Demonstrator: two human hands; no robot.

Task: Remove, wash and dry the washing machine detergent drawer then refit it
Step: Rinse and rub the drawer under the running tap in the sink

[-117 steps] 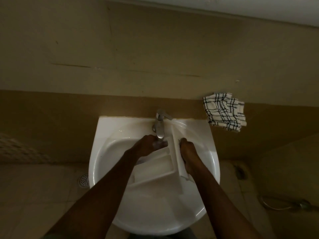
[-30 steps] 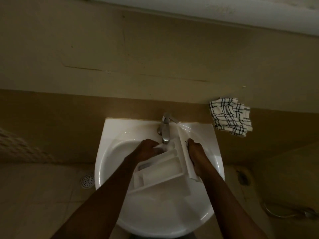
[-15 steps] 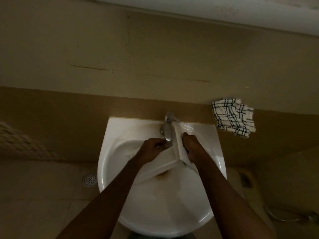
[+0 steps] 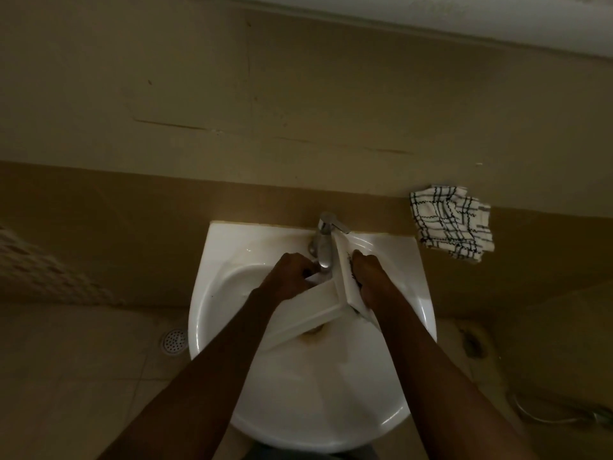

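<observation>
Over the white sink (image 4: pixel 232 293), the detergent drawer (image 4: pixel 311 310) is held tipped on its side under the tap (image 4: pixel 325 247), probably to rinse and drain its compartments, the left hand (image 4: pixel 292 273) gripping its body and the right hand (image 4: pixel 368 277) clasping its front panel.

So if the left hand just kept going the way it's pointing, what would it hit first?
Most likely the tap. The left hand, gripping the detergent drawer, points up and right toward the spout, which sits right at its fingertips, though the depth between them is unclear.
</observation>
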